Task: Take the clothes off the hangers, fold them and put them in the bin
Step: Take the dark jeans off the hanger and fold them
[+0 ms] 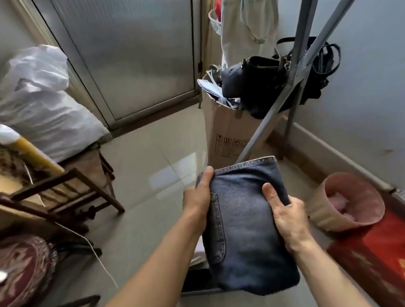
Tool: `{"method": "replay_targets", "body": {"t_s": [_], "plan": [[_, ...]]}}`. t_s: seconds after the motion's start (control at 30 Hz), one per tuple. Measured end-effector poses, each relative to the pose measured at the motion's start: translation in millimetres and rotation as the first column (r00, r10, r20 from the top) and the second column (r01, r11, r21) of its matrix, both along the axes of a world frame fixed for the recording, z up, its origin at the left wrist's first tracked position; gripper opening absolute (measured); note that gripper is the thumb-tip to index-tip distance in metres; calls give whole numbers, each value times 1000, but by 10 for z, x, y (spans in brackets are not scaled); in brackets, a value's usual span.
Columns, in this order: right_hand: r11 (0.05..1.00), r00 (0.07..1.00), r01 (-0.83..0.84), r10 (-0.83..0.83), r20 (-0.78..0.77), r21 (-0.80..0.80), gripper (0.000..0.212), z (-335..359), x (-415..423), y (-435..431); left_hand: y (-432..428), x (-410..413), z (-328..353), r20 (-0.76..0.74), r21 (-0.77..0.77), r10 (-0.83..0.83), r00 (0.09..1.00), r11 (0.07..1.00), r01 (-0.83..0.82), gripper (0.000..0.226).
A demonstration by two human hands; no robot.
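Holding: in the head view we grip folded jeans point(247, 228) in mid-air over the floor point(150, 165), one hand at each side.
Left hand point(199, 197): thumb on top, fingers curled under the left edge.
Right hand point(284, 213): thumb on top, fingers curled under the right edge.
Bin point(321, 210): near the jeans, to their right, apart.

Dark blue jeans point(242, 223), folded into a thick rectangle, gripped at the sides by left hand point(196, 199) and right hand point(286, 216), hem at the far end. Just right, a round pinkish bin point(320, 210) holds something pink.
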State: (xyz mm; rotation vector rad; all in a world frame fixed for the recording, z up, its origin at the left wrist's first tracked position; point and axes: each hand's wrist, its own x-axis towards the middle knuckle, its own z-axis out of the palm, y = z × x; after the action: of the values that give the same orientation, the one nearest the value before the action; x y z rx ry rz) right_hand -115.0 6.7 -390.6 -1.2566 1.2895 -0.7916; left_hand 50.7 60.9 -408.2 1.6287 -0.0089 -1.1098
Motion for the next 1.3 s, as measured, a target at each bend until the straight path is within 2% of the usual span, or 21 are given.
{"method": "replay_targets", "body": {"t_s": [0.13,0.23,0.3,0.4,0.5,0.53,0.6,0.7,0.8,0.9,0.97,1.07,1.17,1.23,1.3], "plan": [[998,1000,-5,6,-9,65,48,-755,124,-178,-100,172,-666,-116,-33,-15,993,999,11,57],[984,998,59,-58,-10,170,73,-1435,142,-277,-2,175,-1290,-195,-78,-175,965,984,163,65],[963,994,109,-113,0,247,78,-1833,146,-314,125,87,-1689,-192,-86,-278,941,960,266,65],[925,994,97,-108,10,366,74,-2375,98,-351,268,-51,-2232,-122,-40,-308,944,951,306,58],[845,993,-71,9,118,531,44,-2889,-49,-293,318,-194,-2804,-19,34,-256,966,966,257,40],[801,988,-127,47,149,585,40,-3011,-122,-245,347,-245,-2970,-6,53,-233,972,971,233,37],[740,983,-161,65,169,653,42,-3337,-299,-150,416,-370,-3331,4,119,-238,971,964,236,36],[731,998,-60,48,36,679,39,-3767,-556,-39,562,-545,-3785,-54,191,-387,920,901,390,37],[722,992,14,74,-98,691,25,-4124,-721,4,655,-669,-4248,-144,263,-502,853,812,522,58],[720,987,45,76,-144,693,23,-4379,-776,-112,554,-690,-4331,-196,333,-542,817,747,576,49],[730,989,49,62,-137,682,22,-4487,-731,-245,427,-697,-4398,-136,361,-517,845,768,528,36],[756,994,39,40,-106,653,23,-4707,-588,-472,235,-712,-4571,55,366,-439,897,844,391,41],[770,994,1,67,-82,638,24,-5093,-447,-669,123,-745,-4749,215,402,-406,888,866,298,32],[769,985,-16,122,-121,639,22,-5355,-350,-741,107,-792,-4910,190,404,-412,891,860,311,27],[784,965,1,162,-206,621,17,-5642,-285,-757,135,-875,-5099,103,390,-469,877,830,398,23]]}}
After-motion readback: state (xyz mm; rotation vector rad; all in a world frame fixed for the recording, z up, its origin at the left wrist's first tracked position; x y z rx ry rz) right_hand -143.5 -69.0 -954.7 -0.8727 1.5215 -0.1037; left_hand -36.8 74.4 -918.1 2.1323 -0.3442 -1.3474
